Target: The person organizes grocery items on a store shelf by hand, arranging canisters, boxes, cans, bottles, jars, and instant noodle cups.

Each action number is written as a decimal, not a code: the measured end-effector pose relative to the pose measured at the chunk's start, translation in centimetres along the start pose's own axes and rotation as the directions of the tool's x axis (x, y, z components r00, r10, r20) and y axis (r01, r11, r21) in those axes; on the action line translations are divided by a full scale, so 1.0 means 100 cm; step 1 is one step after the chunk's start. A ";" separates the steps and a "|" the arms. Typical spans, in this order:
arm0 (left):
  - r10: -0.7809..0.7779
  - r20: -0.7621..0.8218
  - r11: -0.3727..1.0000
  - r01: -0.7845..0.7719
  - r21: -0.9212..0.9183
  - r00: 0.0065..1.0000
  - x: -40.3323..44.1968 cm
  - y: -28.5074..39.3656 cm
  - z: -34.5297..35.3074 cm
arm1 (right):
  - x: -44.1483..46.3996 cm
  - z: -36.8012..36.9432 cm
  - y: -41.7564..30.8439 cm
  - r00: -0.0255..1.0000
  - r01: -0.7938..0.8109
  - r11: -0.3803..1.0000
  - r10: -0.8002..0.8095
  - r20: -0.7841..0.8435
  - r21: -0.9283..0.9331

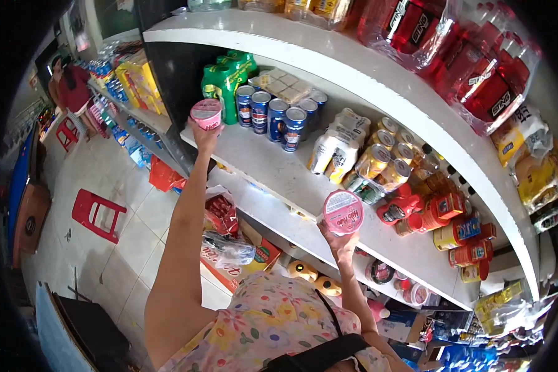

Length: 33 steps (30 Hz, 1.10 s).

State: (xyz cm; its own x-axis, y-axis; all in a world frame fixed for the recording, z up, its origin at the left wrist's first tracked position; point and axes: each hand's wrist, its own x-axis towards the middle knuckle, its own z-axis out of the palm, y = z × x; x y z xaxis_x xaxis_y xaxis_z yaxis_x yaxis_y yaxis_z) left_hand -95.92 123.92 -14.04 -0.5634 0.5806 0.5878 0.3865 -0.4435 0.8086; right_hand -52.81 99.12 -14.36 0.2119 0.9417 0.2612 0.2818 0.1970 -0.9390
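Note:
My left hand (pixel 203 137) is closed around a pink instant noodle cup (pixel 206 114) at the left end of the middle shelf, in front of green bottles (pixel 229 90). Whether that cup rests on the shelf I cannot tell. A second pink noodle cup (pixel 343 212), its printed lid facing up, is in my right hand (pixel 339 240) by the front edge of the same shelf (pixel 254 152). Blue cans (pixel 277 118) stand just right of the left cup. Beyond the right cup are wrapped gold-topped cans (pixel 378 158) and red-capped jars (pixel 403 208).
Overhead, the curved upper shelf (pixel 328 46) carries packs of red bottles (pixel 415 31). Below, a lower shelf (pixel 260 214) and a cardboard box (pixel 260 248) sit close to my body. A red stool (pixel 99 214) is on the tiled floor at left; a person (pixel 71 87) stands farther back.

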 end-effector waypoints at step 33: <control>0.040 0.029 0.999 -0.039 -0.014 0.999 -0.144 0.088 0.058 | 0.120 0.181 -0.008 0.956 0.269 0.963 -0.264 0.126 -0.028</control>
State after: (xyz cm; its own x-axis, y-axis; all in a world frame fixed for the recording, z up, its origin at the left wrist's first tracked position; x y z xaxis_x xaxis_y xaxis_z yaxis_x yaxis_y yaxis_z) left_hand -80.13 115.63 -15.21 -0.5259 0.5824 0.6199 0.3983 -0.4753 0.7845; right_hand -67.46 115.19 -14.58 0.0102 0.8830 0.4693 0.3547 0.4356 -0.8273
